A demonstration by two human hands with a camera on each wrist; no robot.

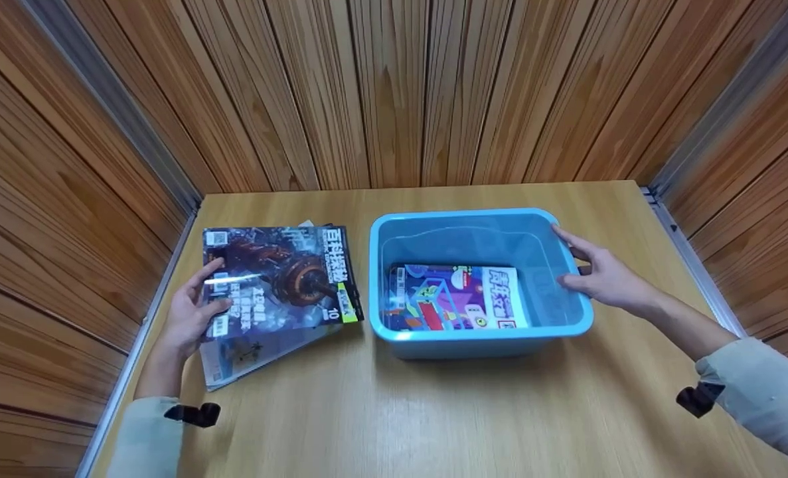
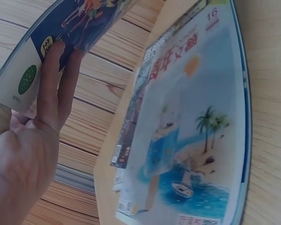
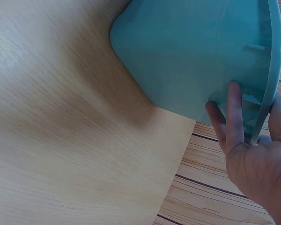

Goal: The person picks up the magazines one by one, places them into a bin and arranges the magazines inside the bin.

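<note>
**Hands at the Magazine Stack and the Blue Bin**

While the left hand [image 1: 191,315] pinched the near edge of the top magazine [image 1: 281,275], thumb on the cover and fingers [image 2: 54,84] beneath it, that magazine was lifted off the stack [image 2: 187,140] at the left of the worktop [image 1: 433,411]. Just right of the stack stood a blue plastic bin [image 1: 480,328] with a colourful magazine [image 1: 457,299] lying flat inside. The right hand [image 1: 606,279] gripped the bin's right rim, thumb over the edge and fingers [image 3: 229,117] against the outer wall.

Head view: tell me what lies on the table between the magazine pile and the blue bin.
Nothing: in the head view only a narrow strip of bare table separates the magazine pile from the blue bin.
</note>
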